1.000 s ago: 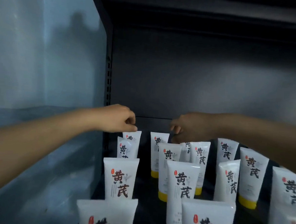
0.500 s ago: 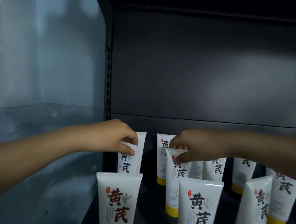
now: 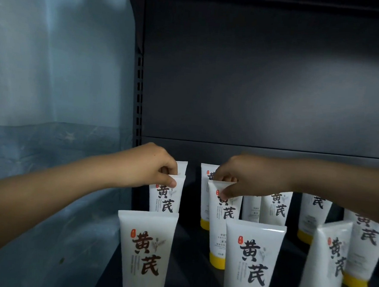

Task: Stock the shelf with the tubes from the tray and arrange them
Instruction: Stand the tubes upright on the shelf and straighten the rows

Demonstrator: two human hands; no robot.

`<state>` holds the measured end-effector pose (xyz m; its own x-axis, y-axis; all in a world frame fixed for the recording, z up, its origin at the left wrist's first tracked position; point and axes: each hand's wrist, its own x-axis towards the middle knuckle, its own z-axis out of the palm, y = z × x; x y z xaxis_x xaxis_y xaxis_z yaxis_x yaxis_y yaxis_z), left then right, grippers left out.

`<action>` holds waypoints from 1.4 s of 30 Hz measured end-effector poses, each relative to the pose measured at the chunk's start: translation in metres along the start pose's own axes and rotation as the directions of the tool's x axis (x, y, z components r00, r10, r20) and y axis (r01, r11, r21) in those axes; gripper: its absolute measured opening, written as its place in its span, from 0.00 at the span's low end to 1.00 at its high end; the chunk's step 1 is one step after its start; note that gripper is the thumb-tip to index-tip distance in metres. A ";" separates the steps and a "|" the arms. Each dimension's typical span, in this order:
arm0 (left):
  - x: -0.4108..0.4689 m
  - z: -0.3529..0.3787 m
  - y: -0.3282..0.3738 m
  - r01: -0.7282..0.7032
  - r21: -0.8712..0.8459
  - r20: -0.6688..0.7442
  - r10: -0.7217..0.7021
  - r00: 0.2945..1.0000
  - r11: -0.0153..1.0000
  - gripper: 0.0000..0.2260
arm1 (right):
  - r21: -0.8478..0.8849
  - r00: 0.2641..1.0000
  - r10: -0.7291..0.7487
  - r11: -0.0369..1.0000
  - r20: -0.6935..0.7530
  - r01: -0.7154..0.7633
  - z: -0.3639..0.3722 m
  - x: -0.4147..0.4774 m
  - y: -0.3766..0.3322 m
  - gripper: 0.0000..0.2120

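The left hand (image 3: 153,166) pinches the flat top of a white tube (image 3: 165,200); the right hand (image 3: 245,177) pinches a second tube (image 3: 218,212) beside it; both stand upright on the dark shelf (image 3: 189,266) – other tubes (image 3: 145,252) around them

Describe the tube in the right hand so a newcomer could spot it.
On the dark shelf, look mid-width. The tube stands on its yellow cap, partly behind the front centre tube. It alone has the right hand pinching its top edge.
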<state>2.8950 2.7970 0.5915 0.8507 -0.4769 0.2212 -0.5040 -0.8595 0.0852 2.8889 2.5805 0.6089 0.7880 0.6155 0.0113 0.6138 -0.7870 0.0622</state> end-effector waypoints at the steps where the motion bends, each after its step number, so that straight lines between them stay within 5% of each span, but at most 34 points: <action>1: 0.000 0.000 0.000 0.001 -0.004 0.004 -0.001 1.000 1.000 0.08 | 0.014 1.000 0.000 1.000 0.009 0.000 0.000 0.000 -0.001 0.12; 25: -0.002 -0.006 -0.004 -0.009 -0.025 0.061 0.011 0.998 1.000 0.10 | 0.018 0.999 0.048 0.999 0.020 -0.048 -0.004 -0.005 -0.001 0.16; 34: 0.007 -0.047 0.007 -0.003 0.293 -0.032 0.012 0.999 0.956 0.12 | -0.124 0.987 0.152 0.982 0.060 -0.144 -0.040 -0.017 -0.012 0.18; 42: 0.003 -0.083 0.062 0.060 0.330 -0.120 -0.021 0.993 0.942 0.15 | -0.233 0.968 0.240 0.940 -0.073 -0.251 -0.068 -0.052 -0.015 0.21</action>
<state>2.8540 2.7570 0.6786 0.8370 -0.4331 0.3343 -0.3745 -0.8990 -0.2269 2.8355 2.5633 0.6757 0.9068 0.4099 0.0988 0.3682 -0.8840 0.2881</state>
